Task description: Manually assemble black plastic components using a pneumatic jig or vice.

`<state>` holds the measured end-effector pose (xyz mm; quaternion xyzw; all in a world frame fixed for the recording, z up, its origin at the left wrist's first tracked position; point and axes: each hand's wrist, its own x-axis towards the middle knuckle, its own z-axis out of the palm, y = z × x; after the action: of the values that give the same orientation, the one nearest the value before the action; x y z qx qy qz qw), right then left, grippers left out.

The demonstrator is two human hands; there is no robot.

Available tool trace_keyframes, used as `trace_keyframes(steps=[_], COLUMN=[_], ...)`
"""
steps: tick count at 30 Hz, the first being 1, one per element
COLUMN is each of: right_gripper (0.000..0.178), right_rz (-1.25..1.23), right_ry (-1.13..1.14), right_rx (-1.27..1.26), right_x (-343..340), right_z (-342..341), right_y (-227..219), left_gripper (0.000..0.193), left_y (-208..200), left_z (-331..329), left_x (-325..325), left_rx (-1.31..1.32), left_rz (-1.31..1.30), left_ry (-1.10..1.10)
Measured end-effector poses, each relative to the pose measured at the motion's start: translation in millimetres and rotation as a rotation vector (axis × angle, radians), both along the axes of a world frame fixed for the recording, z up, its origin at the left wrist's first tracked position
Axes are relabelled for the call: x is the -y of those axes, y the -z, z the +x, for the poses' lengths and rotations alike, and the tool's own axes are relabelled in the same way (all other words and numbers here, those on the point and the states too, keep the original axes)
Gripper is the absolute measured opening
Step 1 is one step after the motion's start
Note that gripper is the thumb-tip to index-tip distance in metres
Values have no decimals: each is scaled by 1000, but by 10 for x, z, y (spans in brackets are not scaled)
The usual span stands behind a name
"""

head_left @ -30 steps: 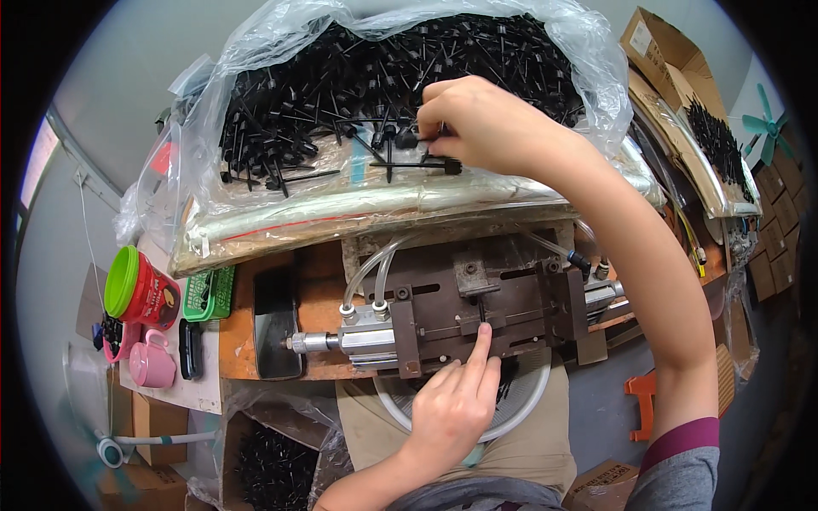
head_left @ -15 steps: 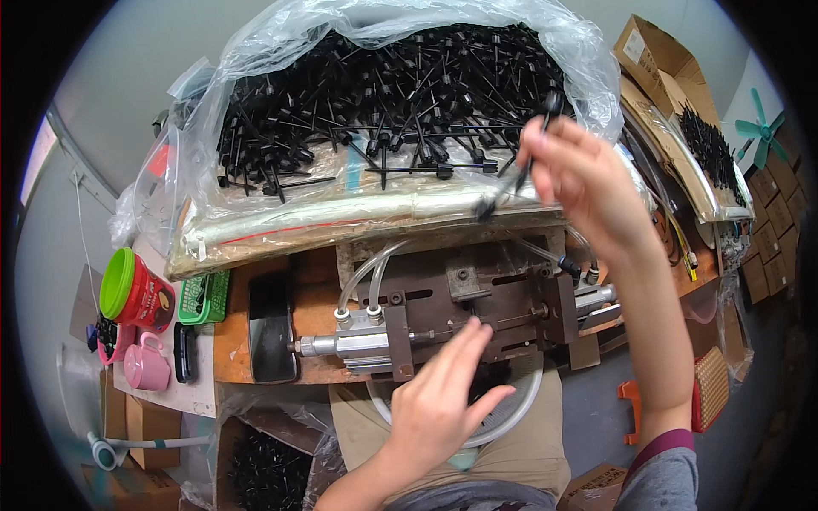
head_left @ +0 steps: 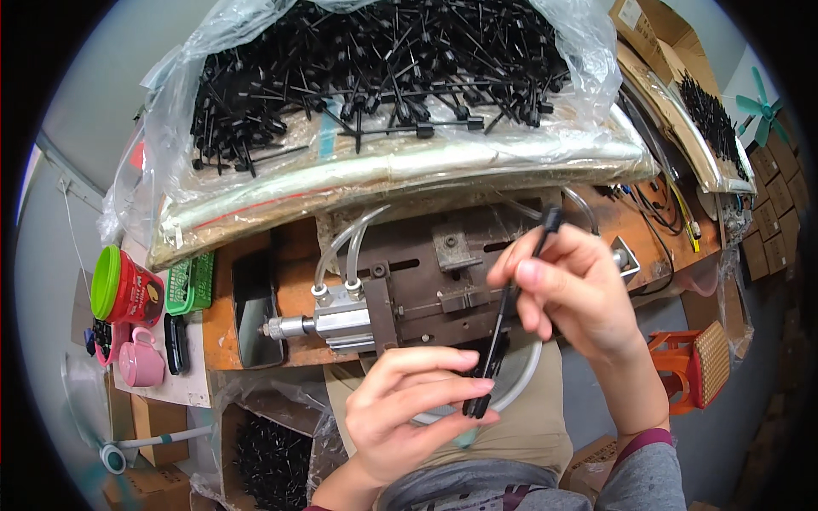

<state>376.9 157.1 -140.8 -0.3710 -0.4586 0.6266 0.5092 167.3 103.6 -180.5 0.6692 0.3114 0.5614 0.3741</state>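
Slanting between my two hands is a thin black plastic rod point(head_left: 504, 319) with a thicker cap at its upper end. My right hand point(head_left: 588, 298) pinches it below that cap with thumb and fingers. At the rod's lower end, my left hand point(head_left: 396, 409) closes its fingertips around the thick black end piece. Just beyond the hands lies a dark metal fixture point(head_left: 409, 311) with a silver air cylinder point(head_left: 345, 325) on its left; my hands cover part of its near right side. Farther back, a heap of similar black rods point(head_left: 375, 68) lies on clear plastic sheeting point(head_left: 588, 77).
At left are a phone point(head_left: 257, 315), a green basket point(head_left: 201, 294), a red tub point(head_left: 141, 294) and a pink cup point(head_left: 141, 362). Below the bench edge, a box holds black parts point(head_left: 274, 460). An orange stool point(head_left: 677, 353) stands at right. Clear hoses point(head_left: 341, 243) arch over the fixture.
My right hand has brought the rod down and nearer from in front of the heap. My left hand has moved back from the fixture and closed on the rod's lower end. The view has shifted.
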Motion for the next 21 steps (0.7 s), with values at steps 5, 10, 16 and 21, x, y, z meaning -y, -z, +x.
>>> trace_keyframes(steps=[5, 10, 16, 21], right_gripper=[16, 41, 69, 37], right_rz=[238, 386, 417, 473], right_ry=[321, 214, 174, 225], right_rx=[203, 275, 321, 354], right_x=[29, 150, 302, 378], right_z=[181, 174, 93, 57], right_y=[15, 52, 13, 71], left_gripper=[35, 29, 22, 21], left_y=[235, 399, 387, 318], left_z=[15, 159, 266, 298], left_x=[2, -55, -107, -100], left_rx=[-651, -774, -893, -945], left_rz=[312, 357, 368, 327], left_ry=[-220, -261, -293, -282])
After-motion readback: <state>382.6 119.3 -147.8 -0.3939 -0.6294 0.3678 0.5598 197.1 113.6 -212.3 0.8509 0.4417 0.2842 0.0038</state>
